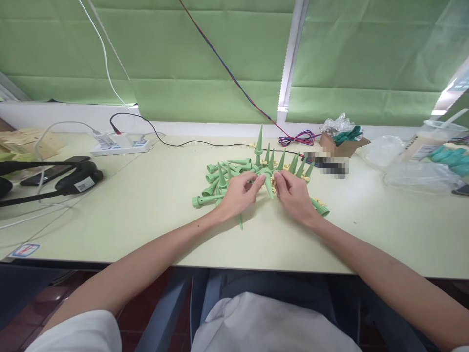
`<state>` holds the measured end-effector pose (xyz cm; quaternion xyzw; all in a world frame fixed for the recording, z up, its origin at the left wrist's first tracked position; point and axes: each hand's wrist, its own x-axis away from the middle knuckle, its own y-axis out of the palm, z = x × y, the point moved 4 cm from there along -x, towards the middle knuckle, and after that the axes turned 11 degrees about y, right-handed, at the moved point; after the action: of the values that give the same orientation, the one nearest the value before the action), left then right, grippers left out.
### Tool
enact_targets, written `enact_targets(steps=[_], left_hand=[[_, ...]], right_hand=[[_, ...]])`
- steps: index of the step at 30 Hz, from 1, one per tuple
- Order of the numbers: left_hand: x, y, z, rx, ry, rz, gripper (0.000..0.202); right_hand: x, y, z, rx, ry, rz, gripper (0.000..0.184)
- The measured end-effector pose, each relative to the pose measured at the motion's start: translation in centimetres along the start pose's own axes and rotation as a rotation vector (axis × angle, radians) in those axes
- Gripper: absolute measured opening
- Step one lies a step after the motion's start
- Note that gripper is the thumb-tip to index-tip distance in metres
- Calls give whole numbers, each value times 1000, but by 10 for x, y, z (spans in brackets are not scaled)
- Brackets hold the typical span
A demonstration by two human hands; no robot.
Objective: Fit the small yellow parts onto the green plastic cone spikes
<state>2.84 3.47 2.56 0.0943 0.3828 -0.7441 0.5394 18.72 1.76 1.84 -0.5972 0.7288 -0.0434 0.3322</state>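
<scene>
A green plastic watering spike (268, 187) is between my hands, its point tilted down toward me. The thumb and fingers of my left hand (240, 194) pinch it near its wide end. My right hand (294, 195) is closed in a pinch just right of the spike; what its fingertips hold, if anything, is hidden. Around both hands lies a pile of similar green spikes and tubes (210, 189), several with their points up. One tall spike (258, 146) stands upright behind my hands. Small yellow pieces (321, 202) show among the green parts.
A white power strip (122, 146) and a black headset (78, 178) lie at the left. A black cable (183, 144) crosses the table's back. At the back right are coiled red-blue wires (299, 139), a cardboard box (344, 146), clear plastic bags (421, 177) and a drink cup (427, 142).
</scene>
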Motion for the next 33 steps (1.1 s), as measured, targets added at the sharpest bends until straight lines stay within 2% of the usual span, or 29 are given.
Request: enact_targets(steps=[6, 14, 24, 28, 33], left_hand=[[2, 2, -4, 86, -58, -57, 48], [2, 3, -1, 156, -35, -64, 41], [3, 3, -6, 39, 181, -33, 37], [4, 3, -6, -18, 217, -49, 39], [4, 3, -6, -66, 266, -50, 33]], right_hand=[[0, 1, 0, -9, 8, -38, 43], [-1, 1, 2, -33, 25, -43, 49], [0, -1, 1, -40, 26, -19, 52], [-1, -1, 1, -27, 10, -10, 51], [0, 0, 2, -5, 13, -13, 53]])
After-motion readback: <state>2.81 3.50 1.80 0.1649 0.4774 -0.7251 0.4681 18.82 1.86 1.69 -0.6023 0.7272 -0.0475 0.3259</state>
